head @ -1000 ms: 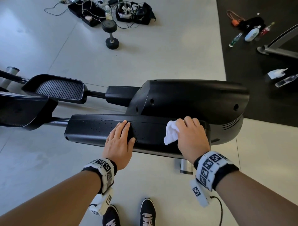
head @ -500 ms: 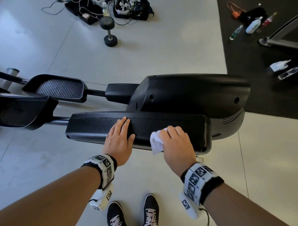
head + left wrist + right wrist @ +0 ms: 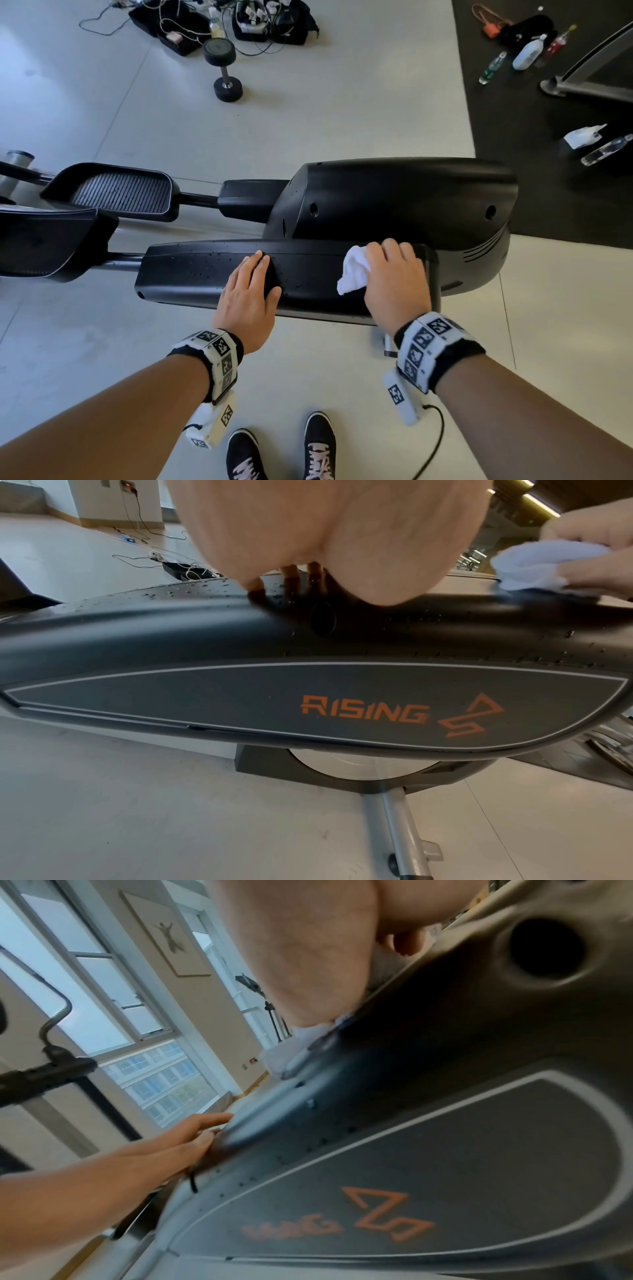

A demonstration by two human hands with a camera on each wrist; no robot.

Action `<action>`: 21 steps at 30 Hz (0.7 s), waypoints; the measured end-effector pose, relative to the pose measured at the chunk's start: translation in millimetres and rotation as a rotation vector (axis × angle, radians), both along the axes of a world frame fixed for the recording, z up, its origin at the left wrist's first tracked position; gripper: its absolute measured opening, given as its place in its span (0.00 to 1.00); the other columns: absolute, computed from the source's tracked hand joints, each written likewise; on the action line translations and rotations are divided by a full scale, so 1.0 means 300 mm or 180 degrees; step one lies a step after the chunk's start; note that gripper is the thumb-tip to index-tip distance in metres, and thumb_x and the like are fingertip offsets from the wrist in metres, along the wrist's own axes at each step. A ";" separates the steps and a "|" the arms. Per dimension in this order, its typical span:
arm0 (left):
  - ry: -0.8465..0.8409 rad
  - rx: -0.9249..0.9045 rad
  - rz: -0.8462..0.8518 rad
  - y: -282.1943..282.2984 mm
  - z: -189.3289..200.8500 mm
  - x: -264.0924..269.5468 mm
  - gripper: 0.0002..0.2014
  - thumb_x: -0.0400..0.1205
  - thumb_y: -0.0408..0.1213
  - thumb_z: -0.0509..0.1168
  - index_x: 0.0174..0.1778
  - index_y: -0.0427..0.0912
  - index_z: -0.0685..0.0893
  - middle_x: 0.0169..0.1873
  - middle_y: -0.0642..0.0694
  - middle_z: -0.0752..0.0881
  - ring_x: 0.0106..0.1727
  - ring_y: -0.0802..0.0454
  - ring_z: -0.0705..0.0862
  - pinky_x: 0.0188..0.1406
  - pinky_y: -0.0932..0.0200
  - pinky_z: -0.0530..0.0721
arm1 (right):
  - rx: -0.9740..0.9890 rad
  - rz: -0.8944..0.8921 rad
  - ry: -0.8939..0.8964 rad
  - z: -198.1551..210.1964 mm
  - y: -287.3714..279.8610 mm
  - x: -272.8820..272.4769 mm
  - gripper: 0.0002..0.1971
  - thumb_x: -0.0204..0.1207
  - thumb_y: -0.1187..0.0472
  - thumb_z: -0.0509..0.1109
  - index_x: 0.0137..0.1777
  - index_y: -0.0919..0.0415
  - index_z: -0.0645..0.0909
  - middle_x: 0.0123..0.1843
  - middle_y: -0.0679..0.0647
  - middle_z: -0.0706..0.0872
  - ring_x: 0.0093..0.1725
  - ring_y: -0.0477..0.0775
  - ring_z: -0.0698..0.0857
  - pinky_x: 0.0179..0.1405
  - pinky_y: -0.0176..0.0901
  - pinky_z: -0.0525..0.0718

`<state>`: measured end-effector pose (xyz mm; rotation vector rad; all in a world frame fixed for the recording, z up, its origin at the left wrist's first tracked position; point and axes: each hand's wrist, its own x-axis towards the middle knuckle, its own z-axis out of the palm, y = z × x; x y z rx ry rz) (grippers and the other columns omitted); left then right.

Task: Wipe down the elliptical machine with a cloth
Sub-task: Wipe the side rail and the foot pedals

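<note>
Presently the right hand (image 3: 394, 277) holds a bunched white cloth (image 3: 352, 270), fingers curled over it, and presses it onto the top of the elliptical's black side cover (image 3: 205, 270), near the cover's right end. Left hand (image 3: 248, 293) lies flat on the same cover further left, fingers straight and together, thumb apart; water droplets (image 3: 202, 270) speckle the surface beside it

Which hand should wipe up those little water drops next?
The right hand, probably: it already holds the white cloth against the black cover. The left hand lies flat on the cover with no cloth, right beside the drops.
</note>
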<state>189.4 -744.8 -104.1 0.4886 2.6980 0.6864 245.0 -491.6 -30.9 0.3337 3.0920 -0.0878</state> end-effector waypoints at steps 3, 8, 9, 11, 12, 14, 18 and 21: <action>-0.0008 0.0009 0.0037 0.001 -0.004 0.002 0.31 0.93 0.48 0.57 0.91 0.42 0.61 0.91 0.45 0.59 0.90 0.41 0.56 0.91 0.40 0.60 | -0.0099 0.0176 0.0115 -0.022 -0.040 -0.016 0.19 0.65 0.70 0.72 0.56 0.56 0.77 0.50 0.53 0.79 0.49 0.58 0.76 0.42 0.49 0.74; -0.0014 -0.0031 0.0060 0.002 -0.004 -0.002 0.31 0.93 0.48 0.58 0.91 0.43 0.62 0.90 0.46 0.60 0.90 0.41 0.57 0.90 0.40 0.61 | -0.0118 0.0388 0.0220 -0.041 -0.026 0.022 0.21 0.62 0.72 0.71 0.55 0.55 0.77 0.48 0.51 0.78 0.46 0.57 0.75 0.39 0.47 0.71; -0.0011 -0.0033 0.0060 0.003 -0.002 -0.002 0.31 0.92 0.48 0.58 0.91 0.43 0.62 0.90 0.46 0.60 0.90 0.41 0.57 0.90 0.40 0.61 | -0.0116 0.0438 0.0228 -0.043 -0.028 0.033 0.22 0.61 0.72 0.71 0.54 0.56 0.77 0.48 0.52 0.78 0.45 0.57 0.75 0.38 0.47 0.69; -0.0045 -0.0047 0.0057 0.002 0.001 -0.003 0.31 0.92 0.48 0.58 0.91 0.44 0.62 0.90 0.47 0.60 0.90 0.42 0.57 0.90 0.40 0.61 | -0.0128 0.0562 0.0187 -0.042 -0.029 0.055 0.22 0.60 0.72 0.70 0.54 0.56 0.78 0.47 0.52 0.79 0.45 0.57 0.76 0.37 0.46 0.69; -0.0074 -0.0061 0.0059 0.001 0.003 -0.004 0.31 0.92 0.49 0.58 0.91 0.44 0.61 0.91 0.47 0.59 0.90 0.42 0.57 0.90 0.40 0.62 | -0.0135 0.0639 0.0117 -0.037 -0.024 0.064 0.22 0.60 0.71 0.70 0.55 0.55 0.79 0.47 0.51 0.79 0.45 0.57 0.76 0.37 0.47 0.71; -0.0166 -0.0096 0.0028 -0.001 0.009 -0.009 0.32 0.92 0.50 0.58 0.92 0.46 0.60 0.91 0.48 0.58 0.90 0.43 0.56 0.90 0.40 0.62 | -0.0142 0.0750 -0.0026 -0.020 -0.006 0.078 0.21 0.61 0.71 0.71 0.54 0.54 0.79 0.48 0.51 0.79 0.47 0.58 0.77 0.38 0.48 0.75; -0.0243 -0.0105 0.0007 -0.001 0.022 -0.016 0.32 0.92 0.50 0.58 0.92 0.46 0.58 0.91 0.49 0.56 0.91 0.44 0.54 0.90 0.41 0.61 | -0.0213 0.0585 -0.0134 0.003 -0.008 0.051 0.20 0.61 0.72 0.70 0.53 0.57 0.79 0.47 0.52 0.79 0.46 0.59 0.76 0.39 0.48 0.72; -0.0184 -0.0056 0.0032 -0.001 0.021 -0.013 0.32 0.92 0.50 0.58 0.92 0.45 0.60 0.91 0.48 0.58 0.91 0.44 0.55 0.90 0.42 0.61 | -0.0275 0.0344 -0.0084 0.000 -0.057 0.016 0.21 0.61 0.72 0.71 0.55 0.57 0.79 0.48 0.53 0.79 0.48 0.59 0.76 0.40 0.49 0.75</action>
